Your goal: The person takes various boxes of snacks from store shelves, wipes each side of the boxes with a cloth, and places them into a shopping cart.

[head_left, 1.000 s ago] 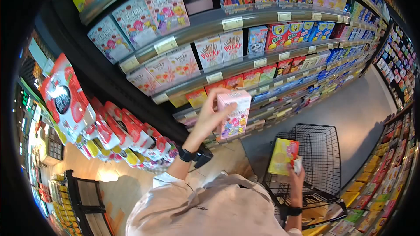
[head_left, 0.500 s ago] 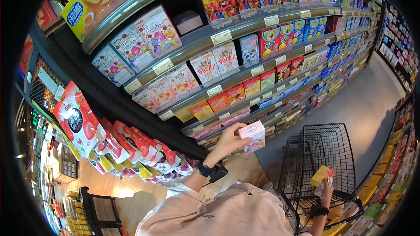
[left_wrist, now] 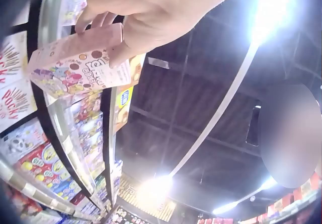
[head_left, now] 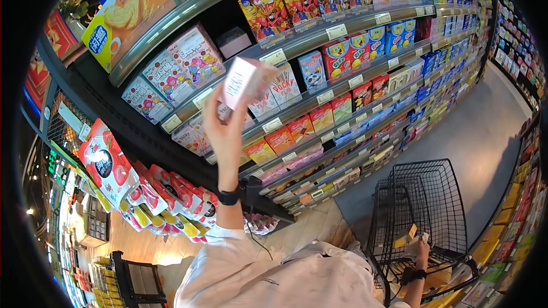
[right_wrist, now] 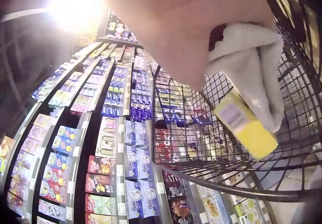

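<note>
My left hand grips a pink snack box, raised in front of the shelf. The box is tilted and blurred in the head view. In the left wrist view, colourful cartoon figures show on the pink box, with the thumb on one face and fingers behind. Low on the right, my right hand is over the shopping cart, holding a yellow box with a soft white cloth-like piece beside it. The right wrist view shows the white piece overlapping the yellow box; the fingers are mostly hidden.
Shelves hold similar cartoon boxes, Pocky boxes and many other snacks. Red fruit-print pouches hang at left. More shelving lines the right side, with aisle floor between.
My left hand has risen with the pink box, up and leftward toward the shelf, after first dipping lower. The right hand has shifted right and down over the cart, and the yellow box has turned.
</note>
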